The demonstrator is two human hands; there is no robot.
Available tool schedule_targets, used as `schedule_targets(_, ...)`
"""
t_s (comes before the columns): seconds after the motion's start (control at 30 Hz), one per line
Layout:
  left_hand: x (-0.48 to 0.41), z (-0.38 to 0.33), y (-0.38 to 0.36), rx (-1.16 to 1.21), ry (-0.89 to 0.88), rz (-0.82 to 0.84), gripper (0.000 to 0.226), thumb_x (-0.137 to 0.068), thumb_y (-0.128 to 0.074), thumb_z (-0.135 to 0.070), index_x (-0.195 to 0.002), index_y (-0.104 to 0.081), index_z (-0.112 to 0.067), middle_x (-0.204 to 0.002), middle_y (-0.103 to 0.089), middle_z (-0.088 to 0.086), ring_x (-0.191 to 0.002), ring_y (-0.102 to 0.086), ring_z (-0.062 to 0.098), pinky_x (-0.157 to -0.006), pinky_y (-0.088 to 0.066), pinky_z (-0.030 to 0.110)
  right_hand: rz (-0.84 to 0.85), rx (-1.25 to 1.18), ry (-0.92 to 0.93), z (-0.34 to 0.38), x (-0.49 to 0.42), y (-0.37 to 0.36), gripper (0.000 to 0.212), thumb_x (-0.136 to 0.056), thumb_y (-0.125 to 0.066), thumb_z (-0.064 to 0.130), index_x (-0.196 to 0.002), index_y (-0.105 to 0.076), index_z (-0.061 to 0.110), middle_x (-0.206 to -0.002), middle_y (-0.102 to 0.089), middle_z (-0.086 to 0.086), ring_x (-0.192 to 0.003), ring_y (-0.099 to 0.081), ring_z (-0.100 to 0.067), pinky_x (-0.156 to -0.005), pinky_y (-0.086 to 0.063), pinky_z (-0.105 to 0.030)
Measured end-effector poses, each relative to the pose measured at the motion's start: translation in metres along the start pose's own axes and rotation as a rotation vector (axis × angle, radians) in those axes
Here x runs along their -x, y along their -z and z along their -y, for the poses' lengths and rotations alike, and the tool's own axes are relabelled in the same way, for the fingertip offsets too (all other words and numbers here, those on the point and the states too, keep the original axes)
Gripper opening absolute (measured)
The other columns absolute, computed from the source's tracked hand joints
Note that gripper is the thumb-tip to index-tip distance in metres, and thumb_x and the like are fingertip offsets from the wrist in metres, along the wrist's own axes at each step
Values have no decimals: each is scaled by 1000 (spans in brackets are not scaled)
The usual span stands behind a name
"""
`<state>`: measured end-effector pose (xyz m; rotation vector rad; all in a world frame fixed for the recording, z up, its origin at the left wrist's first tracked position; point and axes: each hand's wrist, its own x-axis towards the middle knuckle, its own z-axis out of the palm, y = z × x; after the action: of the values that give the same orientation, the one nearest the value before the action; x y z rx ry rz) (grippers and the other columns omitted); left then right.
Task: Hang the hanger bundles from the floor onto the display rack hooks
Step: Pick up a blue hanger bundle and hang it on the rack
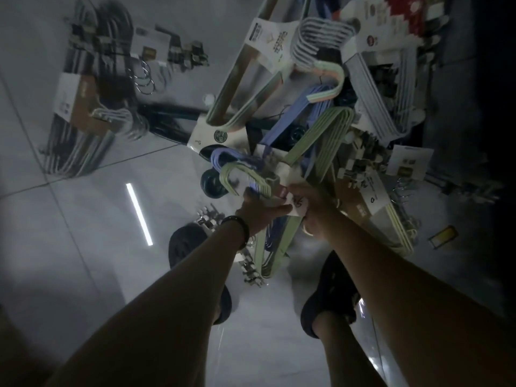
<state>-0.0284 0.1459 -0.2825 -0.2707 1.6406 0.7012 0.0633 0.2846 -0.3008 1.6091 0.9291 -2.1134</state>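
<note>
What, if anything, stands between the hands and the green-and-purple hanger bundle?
Nothing visible: the left hand and right hand both grip the green-and-purple hanger bundle near its label. Beyond it, other bundles crowd the rack; a free hook cannot be made out.

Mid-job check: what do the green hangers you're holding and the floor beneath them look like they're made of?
Green hangers: matte pastel surface with no metallic glint and thick, rounded hooks. They are probably plastic or coated wire; the dim light leaves it open. Floor: glossy glazed tile, shown by the mirrored light strip and the straight grout lines.
</note>
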Motion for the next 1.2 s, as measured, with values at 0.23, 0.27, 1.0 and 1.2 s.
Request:
schedule_targets(0.23,14,2,20,99,-67,10,85,-68,-96,-41,-135,-48,-20,-125,-70,-2,-111,-69,19,-80,-55,31,88,-69,130,-21,9,-2,64,-80,-86,38,-133,-66,8,-126,-72,-18,-120,-68,-40,-93,-57,-48)
schedule_targets(0.27,20,-2,20,136,-89,15,81,-72,-94,-39,-135,-47,-21,-124,-70,-3,-112,-68,17,-82,-54,32,79,-91,124,-23,13,-3,76,-75,-90,44,-138,-63,11,-130,-71,-18,-122,-68,-38,-98,-57,-51)
schedule_targets(1.0,283,-78,38,312,-124,-162,31,-94,-67,-9,-122,-55,-15,-111,-72,14,-94,-69,29,-68,-54,34,135,-130,183,48,270,-77,53,-95,-73,39,-139,-61,12,-131,-71,-17,-121,-68,-37,-100,-56,-55)
schedule_targets(1.2,442,-153,85,163,-217,-175,37,-91,-65,6,-126,-54,-3,-95,-69,20,-78,-67,26,-59,-55,31,-28,125,180,137,389,-96,89,-73,-95,45,-143,-44,24,-124,-72,-3,-109,-73,-26,-81,-63,-42)
